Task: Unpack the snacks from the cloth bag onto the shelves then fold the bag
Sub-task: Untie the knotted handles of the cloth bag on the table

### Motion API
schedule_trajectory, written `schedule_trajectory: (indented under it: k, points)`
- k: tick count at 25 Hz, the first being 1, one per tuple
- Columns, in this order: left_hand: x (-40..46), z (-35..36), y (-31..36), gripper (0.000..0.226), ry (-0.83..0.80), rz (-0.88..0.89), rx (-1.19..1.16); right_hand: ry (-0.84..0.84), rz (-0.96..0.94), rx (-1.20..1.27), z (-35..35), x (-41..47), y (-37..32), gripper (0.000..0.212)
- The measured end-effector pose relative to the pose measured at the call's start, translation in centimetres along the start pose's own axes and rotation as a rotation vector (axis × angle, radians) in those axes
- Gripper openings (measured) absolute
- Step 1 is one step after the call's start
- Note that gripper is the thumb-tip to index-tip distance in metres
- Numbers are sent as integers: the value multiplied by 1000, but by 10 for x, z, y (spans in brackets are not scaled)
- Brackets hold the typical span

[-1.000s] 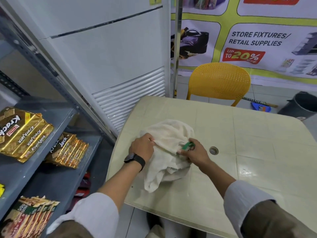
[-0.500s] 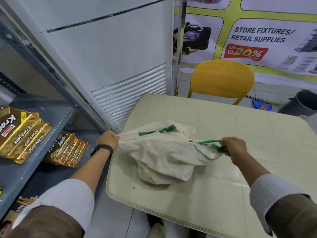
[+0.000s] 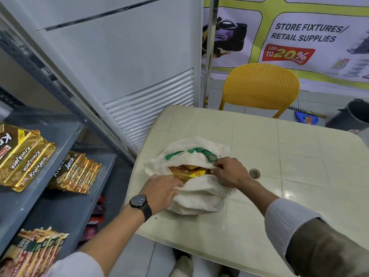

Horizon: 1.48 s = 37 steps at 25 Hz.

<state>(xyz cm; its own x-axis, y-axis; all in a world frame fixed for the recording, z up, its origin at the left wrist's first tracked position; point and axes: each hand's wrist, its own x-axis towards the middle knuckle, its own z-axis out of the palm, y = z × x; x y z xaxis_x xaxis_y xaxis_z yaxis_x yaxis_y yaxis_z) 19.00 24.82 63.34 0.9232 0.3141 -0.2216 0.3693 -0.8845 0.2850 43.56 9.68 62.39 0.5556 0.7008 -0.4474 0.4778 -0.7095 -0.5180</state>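
Grip, both hands, now at the mouth of the cloth bag [image 3: 196, 198]: right hand [image 3: 229, 172] pinches the far rim of cloth and draws it back; left hand [image 3: 162, 189] has its fingers slid in under the near rim, against the gold snack packets [image 3: 189, 172] inside. Whether those fingers have closed round a packet cannot be told; cloth hides them. Half a second back the hands were wide apart, stretching the bag by its edges; they have since come together and the mouth stands open, contents exposed. Green handle [image 3: 197, 151] lies across the far side. Bag sits on the worktop [image 3: 299, 166], near its left edge. Judgement: opening is done, first packet is about to come out. Shelves [image 3: 65, 136] to the left already carry similar gold packets [image 3: 26, 156].
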Motion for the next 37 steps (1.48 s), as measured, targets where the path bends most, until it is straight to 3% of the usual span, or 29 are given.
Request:
schedule_trajectory:
  k: [2, 4, 5, 6, 8, 10, 11, 13, 16, 18, 21, 24, 25, 27, 28, 29, 31, 33, 35, 37]
  points:
    - [-14, 2, -11, 31, -220, 59, 88, -13, 63, 315, -12, 4, 1, 11]
    - [-19, 2, -20, 43, -354, -34, 11, 38, 86, 501, -28, 14, -4, 10]
    - [-14, -1, -23, 51, -280, -100, -78, 40, 68, 540, -34, 18, -7, 11]
    - [-4, -3, -24, 56, -97, -152, -140, 25, 50, 565, -37, 22, -10, 11]
    - [24, -8, -25, 55, 144, -232, -128, -24, 74, 625, -39, 29, -16, 9]
    - [45, -10, -26, 64, 44, -342, -171, -160, 122, 629, -44, 27, -15, 4]
    - [51, -12, -30, 56, -47, -380, -231, -240, 120, 612, -49, 25, -10, 13]
    - [62, -22, -45, 23, -28, -412, -404, -320, 98, 722, -66, 28, 0, 29]
    - [95, -49, -74, 23, 179, -568, -746, -147, 91, 1034, -93, 53, 1, 28]
    - [131, -61, -90, 28, 283, -671, -779, 69, 140, 1062, -96, 86, -6, 20]
    - [171, -39, -112, 27, 305, -752, -642, 290, 203, 837, -71, 136, -5, 23]
    - [174, -1, -121, 16, 93, -803, -459, 252, 246, 414, -30, 149, 17, 10]
    - [168, 5, -118, 18, 63, -795, -408, 250, 232, 307, -21, 140, 21, 18]
    - [146, 8, -100, 30, 262, -636, -403, 429, 5, 171, -10, 107, 25, 29]
    - [130, 7, -87, 32, 419, -452, -424, 549, -196, 128, -7, 89, 26, 28]
    - [114, 5, -72, 34, 475, -238, -390, 577, -391, 65, -7, 69, 24, 25]
    - [78, 4, -51, 53, 277, 44, -241, 341, -600, -140, -3, 29, 23, 39]
    - [49, 7, -41, 84, -35, -7, -129, 94, -570, -375, 5, -2, 26, 56]
    - [34, 9, -44, 103, -155, -77, -44, 66, -559, -466, 11, -19, 35, 52]
    - [24, 4, -48, 94, -208, -69, 36, 153, -628, -447, 16, -36, 45, 37]
